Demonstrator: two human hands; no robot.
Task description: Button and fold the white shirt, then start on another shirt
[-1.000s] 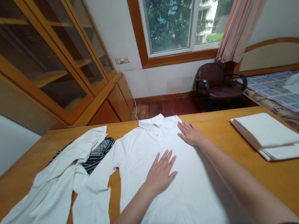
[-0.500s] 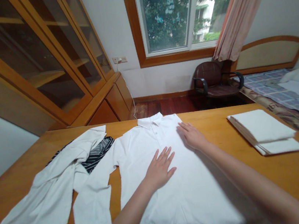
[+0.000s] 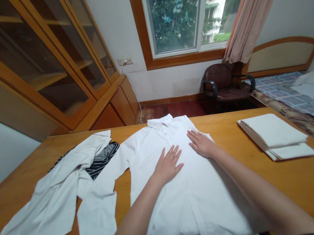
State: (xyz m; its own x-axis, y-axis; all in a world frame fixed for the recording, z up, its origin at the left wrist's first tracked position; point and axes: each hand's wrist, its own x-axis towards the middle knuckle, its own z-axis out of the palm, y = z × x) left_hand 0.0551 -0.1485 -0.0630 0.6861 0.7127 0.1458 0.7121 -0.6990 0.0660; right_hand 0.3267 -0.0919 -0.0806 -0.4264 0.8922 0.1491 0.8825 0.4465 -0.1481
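A white button-up shirt [image 3: 167,193] lies spread on the wooden table, its collar at the far edge and its hem at the near edge. One sleeve stretches out to the left, its cuff by the front edge. My left hand [image 3: 168,165] rests flat on the shirt's middle, fingers apart. Higher up on the right side of the chest, my right hand [image 3: 201,143] lies flat with its fingers stretched out. Most of the right sleeve is hidden; a bit of white cloth shows past that hand.
Crumpled white clothing [image 3: 54,198] lies on the left over a black striped cloth [image 3: 103,160]. A folded white stack [image 3: 276,132] is on the right of the table [image 3: 225,123]. Beyond stand a brown armchair [image 3: 218,79], a bed [image 3: 287,87] and a glass-door cabinet [image 3: 90,99].
The shirt's collar and upper body have shifted slightly right, and cloth now shows beyond my right hand. My left hand has slid a little away from me; my right hand is slightly lower on the chest.
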